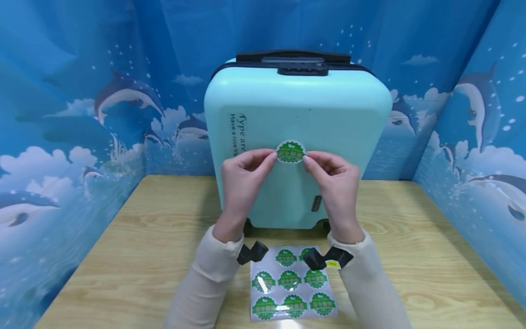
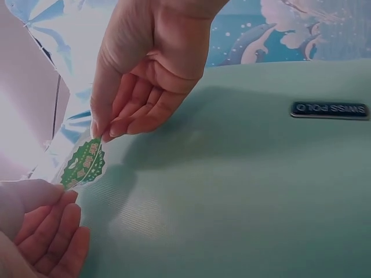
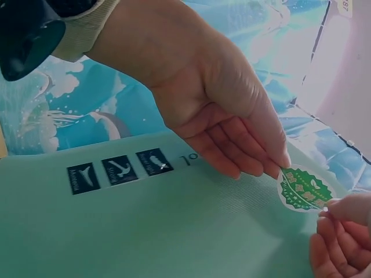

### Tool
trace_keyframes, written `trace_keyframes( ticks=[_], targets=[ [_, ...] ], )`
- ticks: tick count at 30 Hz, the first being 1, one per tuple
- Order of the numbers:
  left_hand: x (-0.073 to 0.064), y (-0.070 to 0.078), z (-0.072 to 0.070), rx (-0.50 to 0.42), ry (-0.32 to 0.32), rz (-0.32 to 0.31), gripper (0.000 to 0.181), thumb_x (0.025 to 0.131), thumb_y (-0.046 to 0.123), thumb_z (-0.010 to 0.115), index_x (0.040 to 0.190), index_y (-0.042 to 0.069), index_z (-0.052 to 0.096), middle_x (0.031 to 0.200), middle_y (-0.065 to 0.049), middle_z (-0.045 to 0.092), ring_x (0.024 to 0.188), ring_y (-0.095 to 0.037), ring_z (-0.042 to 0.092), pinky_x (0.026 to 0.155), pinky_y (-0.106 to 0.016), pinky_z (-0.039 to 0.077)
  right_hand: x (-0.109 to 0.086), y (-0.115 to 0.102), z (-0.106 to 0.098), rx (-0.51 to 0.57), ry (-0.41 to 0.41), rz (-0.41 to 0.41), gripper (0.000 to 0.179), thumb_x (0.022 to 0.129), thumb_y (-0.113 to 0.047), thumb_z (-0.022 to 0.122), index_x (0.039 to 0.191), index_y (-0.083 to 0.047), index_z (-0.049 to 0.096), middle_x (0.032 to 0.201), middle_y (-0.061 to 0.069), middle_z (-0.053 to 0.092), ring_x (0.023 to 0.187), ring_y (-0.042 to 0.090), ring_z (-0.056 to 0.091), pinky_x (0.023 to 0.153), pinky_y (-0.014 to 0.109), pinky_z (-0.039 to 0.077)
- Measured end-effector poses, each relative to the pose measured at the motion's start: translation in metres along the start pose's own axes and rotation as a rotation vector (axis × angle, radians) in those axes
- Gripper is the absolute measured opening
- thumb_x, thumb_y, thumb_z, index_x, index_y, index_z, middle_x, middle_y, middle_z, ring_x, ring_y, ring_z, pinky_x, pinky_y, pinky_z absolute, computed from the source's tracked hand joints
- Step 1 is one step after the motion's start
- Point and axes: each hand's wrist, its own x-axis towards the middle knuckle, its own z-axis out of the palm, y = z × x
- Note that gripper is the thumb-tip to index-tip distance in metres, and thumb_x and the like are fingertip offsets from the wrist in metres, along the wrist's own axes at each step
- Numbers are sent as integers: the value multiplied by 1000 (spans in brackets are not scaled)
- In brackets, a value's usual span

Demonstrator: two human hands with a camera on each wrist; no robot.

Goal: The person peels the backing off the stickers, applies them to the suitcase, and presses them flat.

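A round green sticker with a white rim is held flat in front of the mint-green suitcase. My left hand pinches its left edge between thumb and index finger. At the opposite edge, the thumb and index finger of my right hand pinch it too. Both wrist views show the sticker stretched between the two hands, close to the suitcase face; whether it touches the surface I cannot tell. Below, a sheet of similar green stickers lies on the table, with a bare spot at its upper left.
The suitcase stands upright on the wooden table, its black handle on top. Printed lettering runs down its left side, and a small dark badge sits low on the right. Blue dolphin-print curtains surround the table.
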Motion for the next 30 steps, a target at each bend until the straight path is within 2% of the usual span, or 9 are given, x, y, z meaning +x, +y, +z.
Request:
trace_keyframes(
  ticks=[10,15,21,30],
  targets=[
    [10,8,6,-29,52,29,18,83,20,73,92,5,75,86,-5,73,70,-13,65,61,-26,53,12,-9,7,43,45,-94,22,80,-14,76,89,5,71,72,0,69,65,16,63,65,27,53],
    [14,12,9,0,57,78,18,83,19,73,93,4,74,87,-6,73,70,-11,66,63,-27,55,18,-14,10,71,75,-122,20,79,-13,76,88,5,72,73,2,69,65,17,62,65,26,53],
    [19,16,11,37,65,169,17,84,16,72,93,2,74,87,-8,73,70,-10,66,62,-27,55,22,-16,11,30,102,-149,17,79,-15,77,87,0,73,72,2,69,65,17,61,62,24,52],
    [23,18,13,78,78,193,16,85,16,71,93,2,74,87,-7,73,68,-9,65,60,-26,54,25,-20,13,-17,121,-179,16,81,-15,75,88,-1,73,75,3,69,66,19,62,65,23,53]
  ],
)
